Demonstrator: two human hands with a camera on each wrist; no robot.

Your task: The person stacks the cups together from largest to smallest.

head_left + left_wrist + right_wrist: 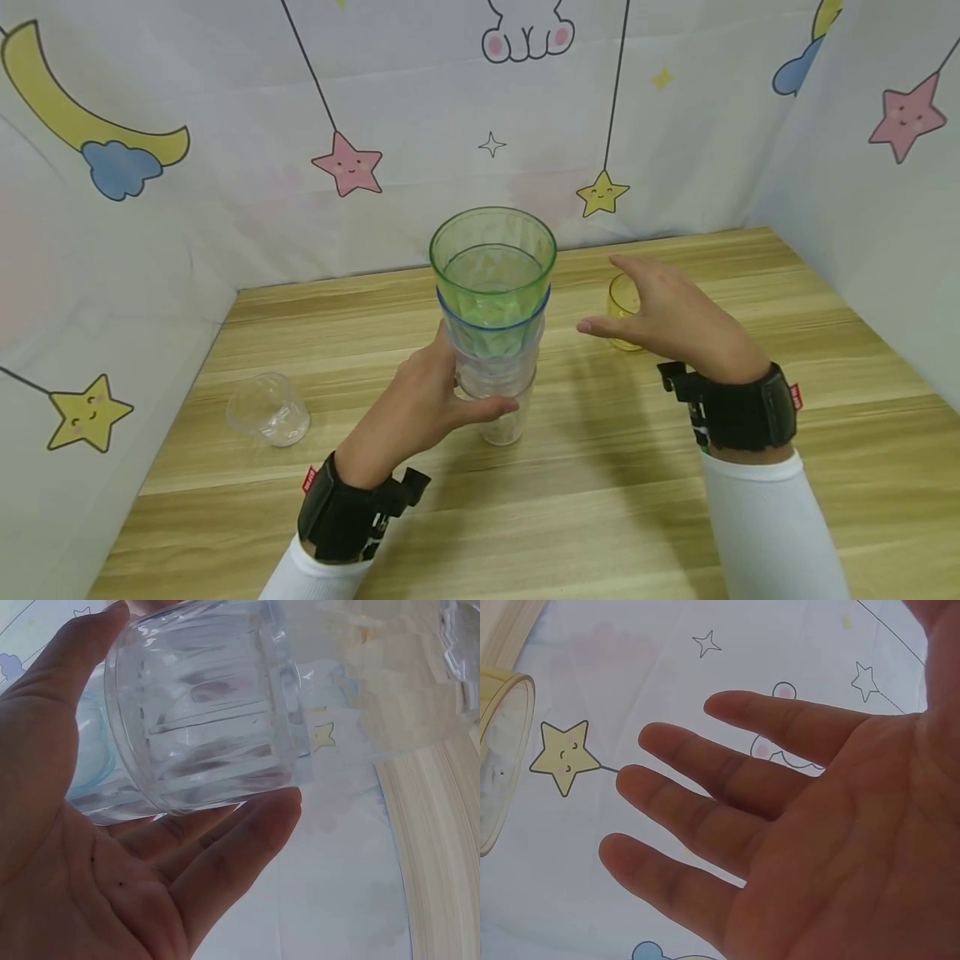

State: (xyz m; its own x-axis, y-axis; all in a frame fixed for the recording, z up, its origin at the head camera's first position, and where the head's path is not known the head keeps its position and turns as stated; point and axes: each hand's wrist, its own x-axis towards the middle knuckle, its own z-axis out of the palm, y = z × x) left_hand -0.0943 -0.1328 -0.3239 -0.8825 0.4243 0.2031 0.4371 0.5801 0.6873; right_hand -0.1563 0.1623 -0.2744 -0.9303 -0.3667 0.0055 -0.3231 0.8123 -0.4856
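My left hand (416, 392) grips a tall stack of cups around its lower, clear part. At the top of the stack is a green cup (491, 267), above a blue-rimmed cup (480, 337) and clear cups below. A clear ribbed cup (210, 712) fills the left wrist view, with thumb and fingers around it. Whether the stack's bottom touches the table cannot be told. My right hand (678, 317) is held with fingers extended and nothing in it. Beyond it, partly hidden, stands a yellow cup (621, 298), whose rim also enters the right wrist view.
A separate clear cup (273, 412) lies tilted on the left side of the wooden table (345, 333). Pale cloth walls (420, 108) printed with stars and a moon enclose the table at the back and both sides.
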